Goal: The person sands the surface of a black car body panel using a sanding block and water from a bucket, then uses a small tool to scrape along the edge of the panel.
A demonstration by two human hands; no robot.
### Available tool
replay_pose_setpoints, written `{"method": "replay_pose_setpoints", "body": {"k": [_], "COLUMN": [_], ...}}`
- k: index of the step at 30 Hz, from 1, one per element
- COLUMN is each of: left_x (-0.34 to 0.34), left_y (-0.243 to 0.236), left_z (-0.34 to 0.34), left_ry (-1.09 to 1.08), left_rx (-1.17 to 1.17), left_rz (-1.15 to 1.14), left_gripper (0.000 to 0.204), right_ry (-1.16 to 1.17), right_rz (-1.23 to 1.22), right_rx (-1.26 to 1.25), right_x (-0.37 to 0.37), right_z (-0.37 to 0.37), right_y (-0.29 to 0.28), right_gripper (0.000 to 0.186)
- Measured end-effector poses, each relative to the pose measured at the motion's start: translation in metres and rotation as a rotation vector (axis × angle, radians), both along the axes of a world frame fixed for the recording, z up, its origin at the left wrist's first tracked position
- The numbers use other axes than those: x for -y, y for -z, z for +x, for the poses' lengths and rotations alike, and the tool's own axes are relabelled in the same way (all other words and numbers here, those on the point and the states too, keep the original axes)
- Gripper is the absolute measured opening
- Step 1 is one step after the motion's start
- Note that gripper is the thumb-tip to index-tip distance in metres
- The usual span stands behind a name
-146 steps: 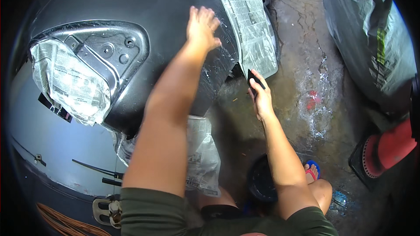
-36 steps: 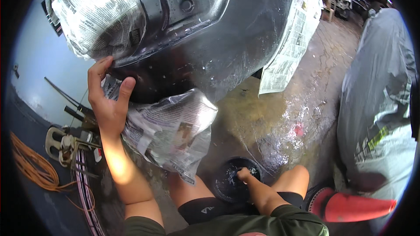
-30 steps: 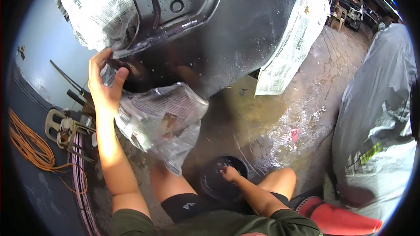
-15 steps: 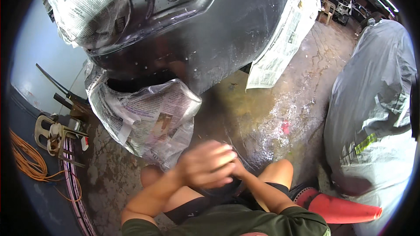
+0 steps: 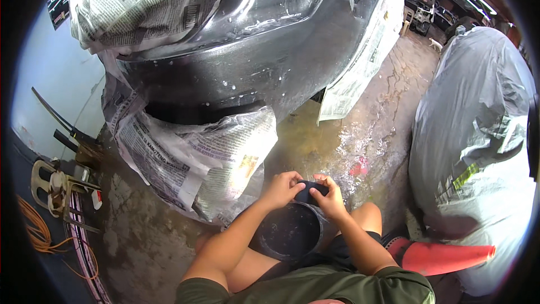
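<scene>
My left hand (image 5: 283,190) and my right hand (image 5: 331,196) pinch a small black sheet that looks like sandpaper (image 5: 308,191) between thumbs and fingers, one at each end. Just below it, between my knees, stands a black bucket (image 5: 322,227) with dark liquid inside. Ahead of me is a dark grey car body panel (image 5: 242,76), wet with white drops and streaks. Crumpled newspaper (image 5: 225,157) masks its lower opening, apart from my hands.
More newspaper covers the panel's upper left (image 5: 140,8) and right edge (image 5: 354,87). A grey plastic cover (image 5: 467,135) drapes a bulky thing at right, beside a red cone (image 5: 444,258). At left are a plastic chair (image 5: 42,183) and an orange hose (image 5: 34,228). The concrete floor (image 5: 388,95) is wet.
My hands were together and blurred, the left over the right; now they are apart, holding the black sheet between them above the bucket. The view has shifted, and the bucket shows plainly.
</scene>
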State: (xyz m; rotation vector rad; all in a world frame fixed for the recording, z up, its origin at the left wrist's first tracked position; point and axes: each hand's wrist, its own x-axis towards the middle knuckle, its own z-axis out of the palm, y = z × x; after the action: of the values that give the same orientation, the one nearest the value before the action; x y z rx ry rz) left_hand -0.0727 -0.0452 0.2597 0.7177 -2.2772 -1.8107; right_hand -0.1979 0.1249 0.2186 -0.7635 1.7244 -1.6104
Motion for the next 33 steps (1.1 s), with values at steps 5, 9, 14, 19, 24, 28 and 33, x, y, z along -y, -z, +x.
{"method": "replay_pose_setpoints", "body": {"k": [5, 9, 14, 19, 24, 28, 33], "left_x": [0.003, 0.005, 0.007, 0.010, 0.018, 0.011, 0.009], "left_y": [0.025, 0.050, 0.026, 0.005, 0.008, 0.007, 0.014], "left_z": [0.011, 0.023, 0.033, 0.029, 0.024, 0.022, 0.029], "left_ry": [-0.030, -0.138, -0.151, -0.164, -0.175, -0.296, -0.199], "left_rx": [0.045, -0.087, -0.125, 0.012, -0.034, -0.065, -0.008], "left_rz": [0.048, 0.211, 0.361, 0.482, 0.415, 0.563, 0.407], "left_gripper": [0.020, 0.015, 0.022, 0.019, 0.017, 0.037, 0.036], "right_ry": [-0.190, -0.368, -0.329, -0.335, -0.421, -0.381, 0.155], "right_rz": [0.001, -0.085, -0.227, -0.255, -0.295, -0.275, -0.756], "right_rx": [-1.054, -0.714, -0.773, -0.880, -0.997, -1.095, -1.319], "right_x": [0.008, 0.022, 0.028, 0.020, 0.024, 0.033, 0.105], "right_z": [0.017, 0.009, 0.001, -0.003, -0.012, -0.040, -0.075], "right_y": [-0.028, 0.008, -0.014, -0.024, -0.034, -0.062, -0.205], "right_gripper": [0.055, 0.063, 0.066, 0.061, 0.072, 0.078, 0.059]}}
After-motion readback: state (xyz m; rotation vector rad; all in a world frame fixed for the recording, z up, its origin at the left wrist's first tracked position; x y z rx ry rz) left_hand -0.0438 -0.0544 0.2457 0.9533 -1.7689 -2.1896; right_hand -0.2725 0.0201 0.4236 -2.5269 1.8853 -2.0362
